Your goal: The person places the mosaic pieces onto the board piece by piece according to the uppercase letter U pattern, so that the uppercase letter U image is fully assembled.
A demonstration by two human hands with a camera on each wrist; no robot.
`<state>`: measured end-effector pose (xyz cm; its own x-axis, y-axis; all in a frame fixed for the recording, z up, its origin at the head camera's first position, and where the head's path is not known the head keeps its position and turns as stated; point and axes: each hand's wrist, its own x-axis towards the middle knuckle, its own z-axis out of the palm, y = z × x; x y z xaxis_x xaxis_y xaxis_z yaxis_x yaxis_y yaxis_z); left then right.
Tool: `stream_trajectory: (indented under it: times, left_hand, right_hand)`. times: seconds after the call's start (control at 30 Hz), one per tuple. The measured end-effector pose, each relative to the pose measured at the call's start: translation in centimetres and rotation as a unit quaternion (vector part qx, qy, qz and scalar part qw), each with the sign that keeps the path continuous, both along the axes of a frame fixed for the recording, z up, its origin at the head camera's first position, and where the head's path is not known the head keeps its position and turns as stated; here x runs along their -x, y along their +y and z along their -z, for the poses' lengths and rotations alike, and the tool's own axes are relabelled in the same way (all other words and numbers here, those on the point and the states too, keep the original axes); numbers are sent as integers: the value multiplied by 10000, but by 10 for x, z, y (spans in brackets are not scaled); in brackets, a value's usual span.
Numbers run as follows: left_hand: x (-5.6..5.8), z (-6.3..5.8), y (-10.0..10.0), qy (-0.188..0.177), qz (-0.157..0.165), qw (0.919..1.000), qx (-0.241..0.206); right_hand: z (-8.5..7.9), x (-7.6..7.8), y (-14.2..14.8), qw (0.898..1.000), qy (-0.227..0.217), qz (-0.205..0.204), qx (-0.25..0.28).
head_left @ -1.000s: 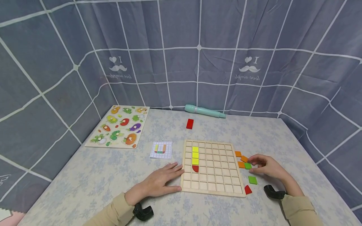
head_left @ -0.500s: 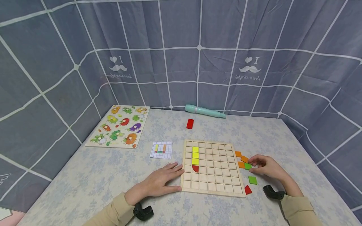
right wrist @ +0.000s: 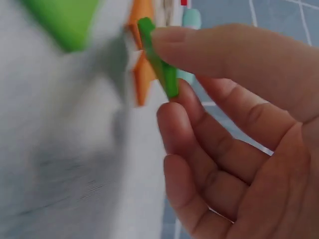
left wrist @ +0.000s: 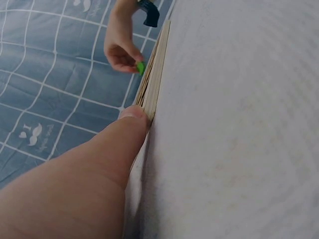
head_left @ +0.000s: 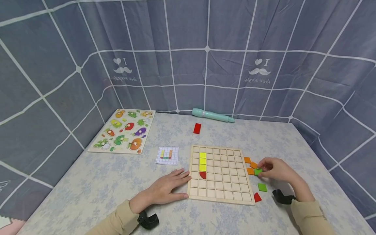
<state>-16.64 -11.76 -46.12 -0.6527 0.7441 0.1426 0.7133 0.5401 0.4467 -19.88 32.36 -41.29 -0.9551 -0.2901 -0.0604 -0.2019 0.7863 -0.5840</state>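
Between thumb and fingers my right hand (head_left: 277,169) pinches a green square tile (right wrist: 158,57), lifted off the table beside the board's right edge. My left hand (head_left: 167,187) lies with fingers extended, fingertips and thumb touching the left edge of the wooden grid board (head_left: 224,176). Three yellow tiles (head_left: 202,160) stand in a column on the board, with a red rounded tile (head_left: 203,175) just below them. Several orange tiles (head_left: 250,171) lie by the board's right side. Another green tile (head_left: 262,187) and a red tile (head_left: 257,197) lie nearer the front.
A small pattern card (head_left: 167,155) with a coloured U shape lies left of the board. The vegetable puzzle (head_left: 122,131) is at the far left. Behind the board are a red block (head_left: 197,128) and a teal tube-shaped object (head_left: 212,115), close to the curtain (head_left: 188,65).
My right hand has raised the green tile slightly from the table among the orange tiles. My left hand and the board stay where they were.
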Motion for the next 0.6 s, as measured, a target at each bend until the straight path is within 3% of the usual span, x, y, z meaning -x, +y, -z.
stream_trajectory:
  times: [0.23, 0.6]
  left_hand:
    - [0, -1, 0, 35, 34, 10000, -43]
    - [0, 0, 0, 27, -2, 10000, 13]
  right_hand:
    - [-15, 0, -24, 9991, 110, -371, 158]
    - [-14, 9, -91, 9848, 255, -1589, 661]
